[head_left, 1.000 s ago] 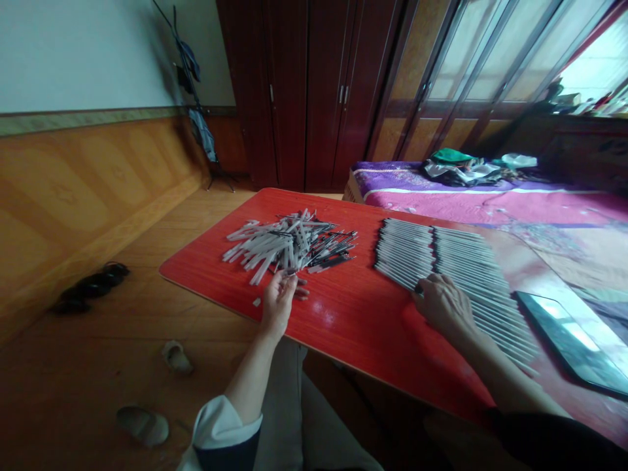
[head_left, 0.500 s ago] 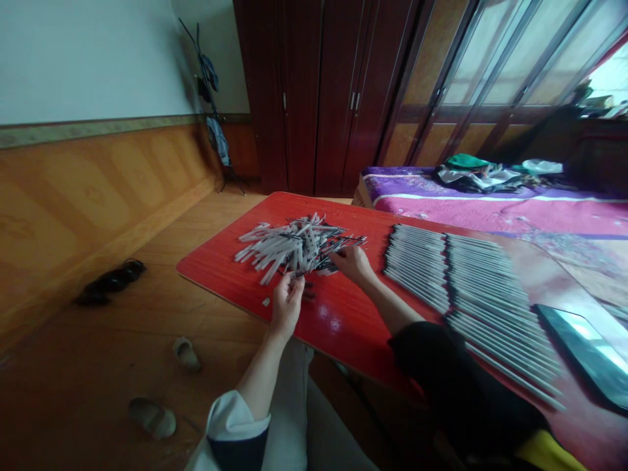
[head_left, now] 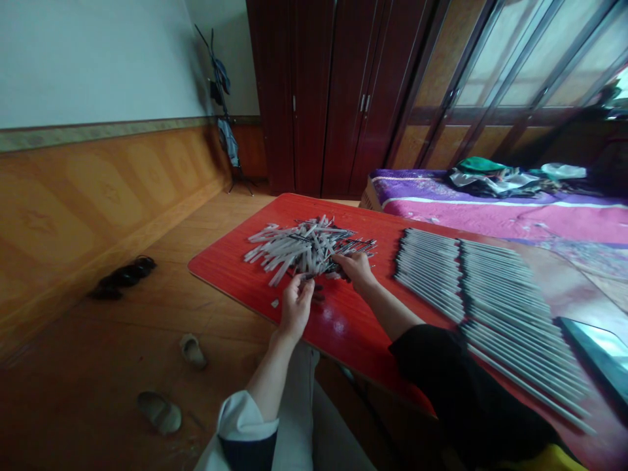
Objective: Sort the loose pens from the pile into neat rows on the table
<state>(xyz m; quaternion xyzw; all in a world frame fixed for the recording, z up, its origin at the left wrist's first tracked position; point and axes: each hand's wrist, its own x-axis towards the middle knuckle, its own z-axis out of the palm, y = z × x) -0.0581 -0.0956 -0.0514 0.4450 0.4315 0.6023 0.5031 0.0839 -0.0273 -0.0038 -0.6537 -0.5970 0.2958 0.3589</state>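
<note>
A heap of translucent whitish plastic tubes [head_left: 277,252] lies on the red table [head_left: 226,252], with thin dark sticks [head_left: 358,245] mixed in on its right side. At the heap's near edge my left hand [head_left: 296,311] is closed, thumb against forefinger, on a small dark thin piece [head_left: 307,277]. My right hand [head_left: 358,271] is closed at the right edge of the heap, among the dark sticks; whatever its fingertips hold is too small to name. Beside my left hand lie a few short dark pieces [head_left: 318,294] and a small white scrap [head_left: 275,303].
Two rows of whitish rods [head_left: 520,294] with dark ends lie side by side at the right, near a dark flat device [head_left: 601,360]. Beyond the table stands a bed [head_left: 441,208] with a pile of clothes [head_left: 490,176]. Shoes [head_left: 159,412] are on the floor.
The view has turned slightly left, so everything sits further right. My right hand stays at the heap's edge, and my left hand keeps its pinch just in front of the heap.
</note>
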